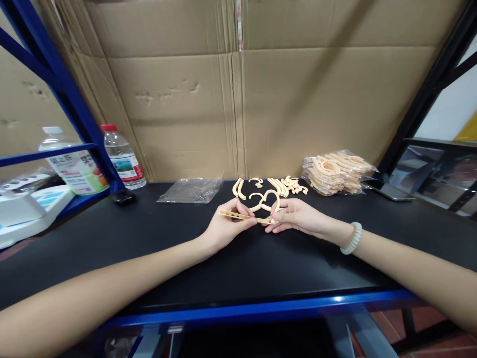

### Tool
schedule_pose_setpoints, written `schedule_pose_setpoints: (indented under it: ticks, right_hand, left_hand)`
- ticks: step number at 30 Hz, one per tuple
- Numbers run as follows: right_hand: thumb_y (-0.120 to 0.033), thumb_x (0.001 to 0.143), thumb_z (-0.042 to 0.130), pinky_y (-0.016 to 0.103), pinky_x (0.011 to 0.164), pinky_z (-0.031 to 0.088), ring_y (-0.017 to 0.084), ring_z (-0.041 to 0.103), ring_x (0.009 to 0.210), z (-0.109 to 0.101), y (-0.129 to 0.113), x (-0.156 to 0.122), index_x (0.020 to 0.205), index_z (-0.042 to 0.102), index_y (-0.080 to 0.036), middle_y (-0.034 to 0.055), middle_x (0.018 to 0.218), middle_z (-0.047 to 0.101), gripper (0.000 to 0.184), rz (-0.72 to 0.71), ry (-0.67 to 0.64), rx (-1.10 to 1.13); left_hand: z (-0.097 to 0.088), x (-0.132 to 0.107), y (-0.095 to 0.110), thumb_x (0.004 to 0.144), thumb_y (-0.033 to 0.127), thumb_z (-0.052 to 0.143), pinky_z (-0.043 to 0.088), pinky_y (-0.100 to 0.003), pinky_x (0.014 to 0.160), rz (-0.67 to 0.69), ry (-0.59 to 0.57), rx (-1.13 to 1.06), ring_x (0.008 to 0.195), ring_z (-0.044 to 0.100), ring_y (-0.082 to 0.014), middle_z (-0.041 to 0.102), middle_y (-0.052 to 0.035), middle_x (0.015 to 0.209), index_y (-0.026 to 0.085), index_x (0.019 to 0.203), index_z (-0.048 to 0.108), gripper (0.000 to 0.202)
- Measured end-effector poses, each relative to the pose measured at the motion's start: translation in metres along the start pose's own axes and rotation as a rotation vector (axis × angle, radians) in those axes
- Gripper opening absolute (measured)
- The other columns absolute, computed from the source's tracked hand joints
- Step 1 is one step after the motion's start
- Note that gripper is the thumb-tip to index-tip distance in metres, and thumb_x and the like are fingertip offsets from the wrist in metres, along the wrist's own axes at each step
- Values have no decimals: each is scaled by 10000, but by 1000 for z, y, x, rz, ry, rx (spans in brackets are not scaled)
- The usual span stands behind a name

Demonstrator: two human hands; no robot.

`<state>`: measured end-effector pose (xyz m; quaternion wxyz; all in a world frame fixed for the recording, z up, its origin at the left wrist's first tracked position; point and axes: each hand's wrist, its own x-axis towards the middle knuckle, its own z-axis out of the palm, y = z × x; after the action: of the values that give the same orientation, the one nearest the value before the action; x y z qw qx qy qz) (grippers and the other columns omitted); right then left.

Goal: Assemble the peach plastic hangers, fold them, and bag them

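Note:
My left hand (222,229) is closed around a slim beige slotted strip (238,215), which looks like a folding hanger arm. It lies roughly level, its right end meeting the fingertips of my right hand (298,216). My right hand is closed at that joint, where a curved beige loop (278,195) rises above the fingers; whether loop and strip are joined is hidden. Just behind the hands, a beige hook (254,198) shows, partly covered. Further back are two curved arms (238,189), a small hook (256,182), several more curved arms (278,187) and a pile of small pieces (294,185).
Bagged beige hangers (335,171) are stacked at the back right beside a phone (389,190). A clear plastic bag (191,190) lies back left. Bottles (124,161) stand by the blue frame (70,99). Cardboard (179,99) walls the back of the black table (238,273).

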<state>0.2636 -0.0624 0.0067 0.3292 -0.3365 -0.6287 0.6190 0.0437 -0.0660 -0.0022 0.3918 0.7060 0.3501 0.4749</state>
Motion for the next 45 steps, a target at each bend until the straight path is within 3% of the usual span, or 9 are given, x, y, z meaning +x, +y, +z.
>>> schedule_pose_setpoints:
  ticks: [7, 25, 33, 39, 45]
  right_hand:
    - [-420, 723, 736, 331, 719, 592, 231, 713, 767, 8, 9, 3, 821, 494, -156, 73, 774, 700, 371, -82, 154, -77]
    - [-422, 750, 683, 305, 602, 597, 218, 707, 642, 16, 8, -1, 789, 506, -168, 36, 633, 658, 312, -233, 261, -209]
    - [-400, 762, 681, 287, 580, 585, 215, 705, 635, 18, 6, -4, 790, 517, -163, 42, 639, 658, 290, -276, 270, -210]
    - [-412, 764, 677, 290, 566, 578, 207, 700, 618, 22, 5, -6, 766, 514, -171, 32, 629, 646, 291, -277, 270, -240]
    - [-418, 723, 726, 296, 587, 574, 190, 692, 652, 21, 4, -1, 766, 516, -167, 46, 725, 660, 330, -258, 234, -116]
  left_hand:
    - [0, 0, 3, 676, 232, 728, 437, -257, 624, 2, 7, 43, 668, 574, -125, 611, -11, 733, 157, 627, 485, 259]
    - [2, -2, 6, 664, 261, 744, 462, -262, 620, 7, -7, 4, 656, 597, -128, 611, 4, 702, 161, 627, 486, 279]
    - [4, -4, 6, 667, 241, 752, 478, -290, 674, -66, 9, -64, 722, 637, -158, 656, -19, 745, 161, 670, 485, 278]
    - [7, -7, 9, 678, 291, 760, 501, -301, 635, -84, 20, -108, 638, 637, -155, 621, 10, 665, 167, 702, 487, 300]
    - [10, -6, 13, 697, 315, 744, 532, -304, 685, -114, 108, -152, 676, 616, -137, 574, 24, 691, 154, 729, 519, 278]
